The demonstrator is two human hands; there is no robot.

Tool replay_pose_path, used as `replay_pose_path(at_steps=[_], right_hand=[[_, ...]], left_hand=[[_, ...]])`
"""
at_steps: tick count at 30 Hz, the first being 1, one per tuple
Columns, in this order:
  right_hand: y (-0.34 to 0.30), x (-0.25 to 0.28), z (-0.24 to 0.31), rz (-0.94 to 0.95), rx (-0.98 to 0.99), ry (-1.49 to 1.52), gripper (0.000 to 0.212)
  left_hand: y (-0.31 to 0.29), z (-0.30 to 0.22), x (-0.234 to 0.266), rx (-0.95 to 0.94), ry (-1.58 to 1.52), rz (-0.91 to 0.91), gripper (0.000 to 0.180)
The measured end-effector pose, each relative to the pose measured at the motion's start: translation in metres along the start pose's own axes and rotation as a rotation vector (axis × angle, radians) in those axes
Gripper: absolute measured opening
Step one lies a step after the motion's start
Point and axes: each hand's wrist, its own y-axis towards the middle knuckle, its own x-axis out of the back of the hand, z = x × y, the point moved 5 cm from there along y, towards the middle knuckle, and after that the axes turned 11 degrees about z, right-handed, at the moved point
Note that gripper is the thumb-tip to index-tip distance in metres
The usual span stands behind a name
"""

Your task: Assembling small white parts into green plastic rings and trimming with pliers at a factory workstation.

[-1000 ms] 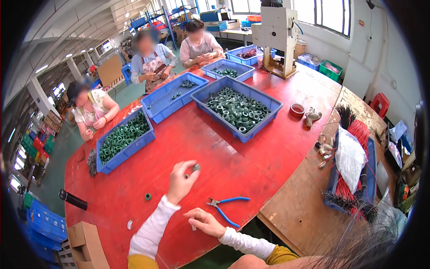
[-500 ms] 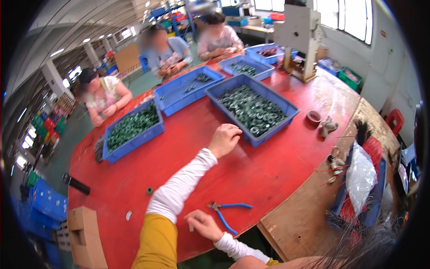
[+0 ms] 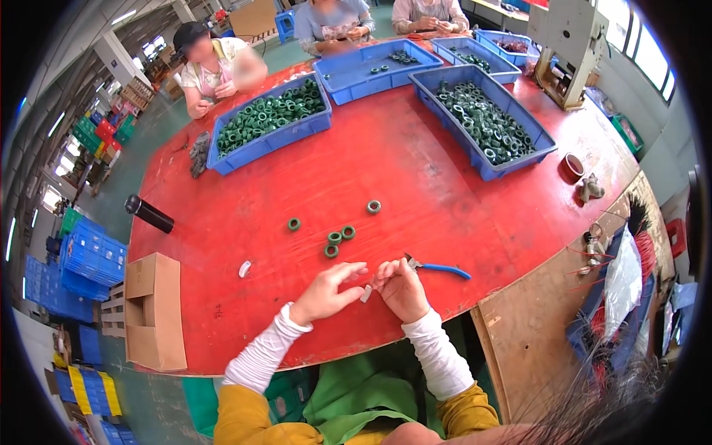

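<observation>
Five rings (image 3: 335,237) are scattered on the table (image 3: 415,185), pliers (image 3: 439,267) right, trays (image 3: 268,124) far behind.

Just ahead of the fingers (image 3: 354,270), three green rings (image 3: 337,240) block the way; two more rings (image 3: 374,207) lie beyond. Blue pliers (image 3: 439,267) sit just right. Bare red worktop (image 3: 415,170) runs ahead toward the trays (image 3: 480,117).
</observation>
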Motion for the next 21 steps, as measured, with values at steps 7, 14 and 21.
replay_pose_path(at_steps=[7,14,21], right_hand=[[-0.003,-0.018,-0.003,0.067,-0.031,-0.133,0.039],[-0.006,-0.034,0.009,0.092,0.058,-0.236,0.033],[-0.024,-0.016,0.015,-0.086,0.011,-0.705,0.035]], left_hand=[[-0.009,0.025,-0.026,-0.041,-0.285,-0.163,0.036],[-0.01,0.028,-0.034,0.056,-0.516,-0.079,0.017],[-0.025,0.019,-0.028,0.034,-0.72,-0.094,0.013]])
